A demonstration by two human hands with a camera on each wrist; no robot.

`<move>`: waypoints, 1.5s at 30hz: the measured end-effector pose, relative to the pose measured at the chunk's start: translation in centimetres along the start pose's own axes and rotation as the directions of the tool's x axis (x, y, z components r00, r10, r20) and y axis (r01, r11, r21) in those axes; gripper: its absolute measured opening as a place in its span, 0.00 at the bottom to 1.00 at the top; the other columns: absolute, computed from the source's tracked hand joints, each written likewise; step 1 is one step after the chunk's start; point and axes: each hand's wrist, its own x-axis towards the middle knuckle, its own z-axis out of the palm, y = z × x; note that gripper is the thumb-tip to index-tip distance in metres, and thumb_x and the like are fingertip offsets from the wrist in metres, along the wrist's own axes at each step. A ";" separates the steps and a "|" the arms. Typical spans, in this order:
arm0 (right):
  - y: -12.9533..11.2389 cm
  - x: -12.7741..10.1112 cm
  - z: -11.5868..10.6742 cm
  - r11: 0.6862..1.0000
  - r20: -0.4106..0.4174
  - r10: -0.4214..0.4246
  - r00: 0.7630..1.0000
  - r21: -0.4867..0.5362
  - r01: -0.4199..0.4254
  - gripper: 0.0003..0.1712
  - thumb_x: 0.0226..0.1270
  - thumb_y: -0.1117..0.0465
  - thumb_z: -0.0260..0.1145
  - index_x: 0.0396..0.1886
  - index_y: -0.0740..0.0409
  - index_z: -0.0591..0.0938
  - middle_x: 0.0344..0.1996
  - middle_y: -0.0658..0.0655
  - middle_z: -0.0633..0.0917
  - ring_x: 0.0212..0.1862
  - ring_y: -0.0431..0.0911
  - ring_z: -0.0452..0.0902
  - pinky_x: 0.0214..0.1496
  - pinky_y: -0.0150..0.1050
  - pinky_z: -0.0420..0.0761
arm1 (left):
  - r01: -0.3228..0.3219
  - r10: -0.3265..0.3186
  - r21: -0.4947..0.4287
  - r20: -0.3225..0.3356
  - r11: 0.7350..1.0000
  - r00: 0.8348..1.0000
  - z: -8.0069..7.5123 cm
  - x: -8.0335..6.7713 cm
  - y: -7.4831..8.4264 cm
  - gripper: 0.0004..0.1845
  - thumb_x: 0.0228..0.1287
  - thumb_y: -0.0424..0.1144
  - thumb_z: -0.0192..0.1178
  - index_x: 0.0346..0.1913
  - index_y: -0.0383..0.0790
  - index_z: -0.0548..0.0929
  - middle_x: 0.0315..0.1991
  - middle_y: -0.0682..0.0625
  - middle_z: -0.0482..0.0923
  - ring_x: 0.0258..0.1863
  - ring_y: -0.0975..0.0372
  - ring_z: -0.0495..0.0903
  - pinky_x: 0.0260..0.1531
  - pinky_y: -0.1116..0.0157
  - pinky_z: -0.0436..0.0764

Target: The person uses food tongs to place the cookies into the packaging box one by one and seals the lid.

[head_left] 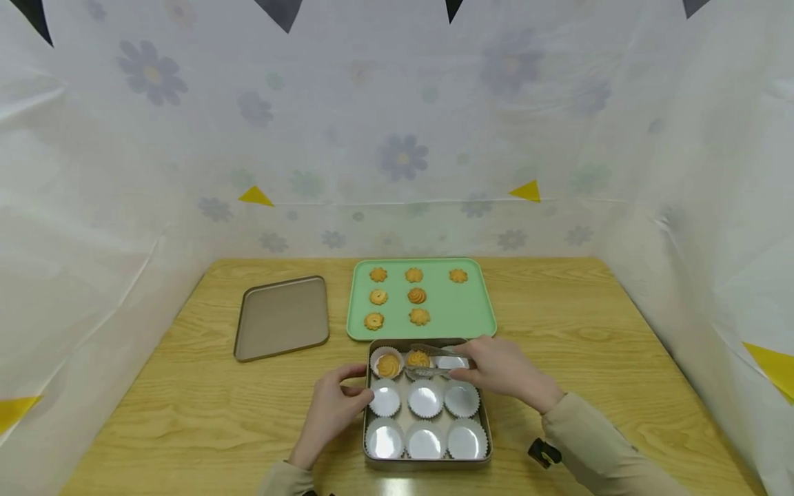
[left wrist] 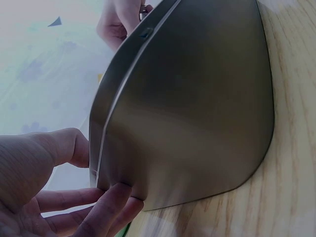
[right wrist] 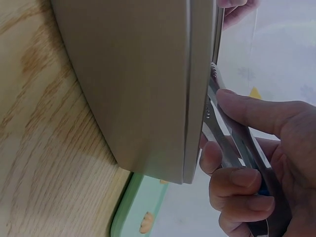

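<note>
A square metal baking tin (head_left: 428, 464) holds rows of white paper cups (head_left: 424, 399). Two cups in the far row contain piped cookies, one at the left (head_left: 388, 366) and a swirled cookie (head_left: 418, 359) in the middle. My left hand (head_left: 333, 408) grips the tin's left wall, thumb near the rim and fingers against the side. In my right hand (head_left: 504, 365) are metal tongs (right wrist: 240, 140), their arms on either side of the middle cookie. Whether both tips touch that cookie I cannot tell.
Behind the tin lies a green tray (head_left: 462, 310) with several cookies. A brown tray (head_left: 284, 320) sits on the wooden table (head_left: 198, 393) to the left. White patterned sheets (head_left: 397, 103) enclose the back and sides.
</note>
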 end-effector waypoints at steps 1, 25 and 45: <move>-0.1 0.0 0.0 1.000 0.001 0.004 1.000 -0.004 -0.004 0.09 0.65 0.51 0.70 0.30 0.48 0.82 0.20 0.43 0.78 0.20 0.33 0.63 0.19 0.28 0.61 | -0.001 0.001 0.000 0.001 1.000 1.000 0.0 0.0 0.0 0.24 0.51 0.25 0.66 0.54 0.26 0.83 0.53 0.31 0.84 0.39 0.50 0.90 0.32 0.68 0.88; -0.6 -0.1 -0.4 1.000 -0.006 0.023 1.000 -0.010 -0.023 0.15 0.64 0.48 0.70 0.23 0.45 0.75 0.16 0.42 0.72 0.18 0.34 0.61 0.18 0.29 0.57 | 0.001 -0.002 0.010 0.008 1.000 1.000 0.0 0.3 -0.3 0.23 0.52 0.26 0.64 0.55 0.27 0.82 0.54 0.30 0.83 0.40 0.49 0.90 0.32 0.70 0.87; 2.7 -0.8 0.2 0.891 -0.050 0.069 0.996 0.451 -0.039 0.31 0.69 0.47 0.66 0.61 0.66 0.81 0.26 0.49 0.80 0.23 0.34 0.64 0.24 0.29 0.68 | 0.007 -0.007 0.022 0.019 1.000 1.000 0.0 0.2 -0.3 0.23 0.52 0.26 0.64 0.55 0.26 0.82 0.55 0.28 0.82 0.41 0.49 0.90 0.32 0.69 0.87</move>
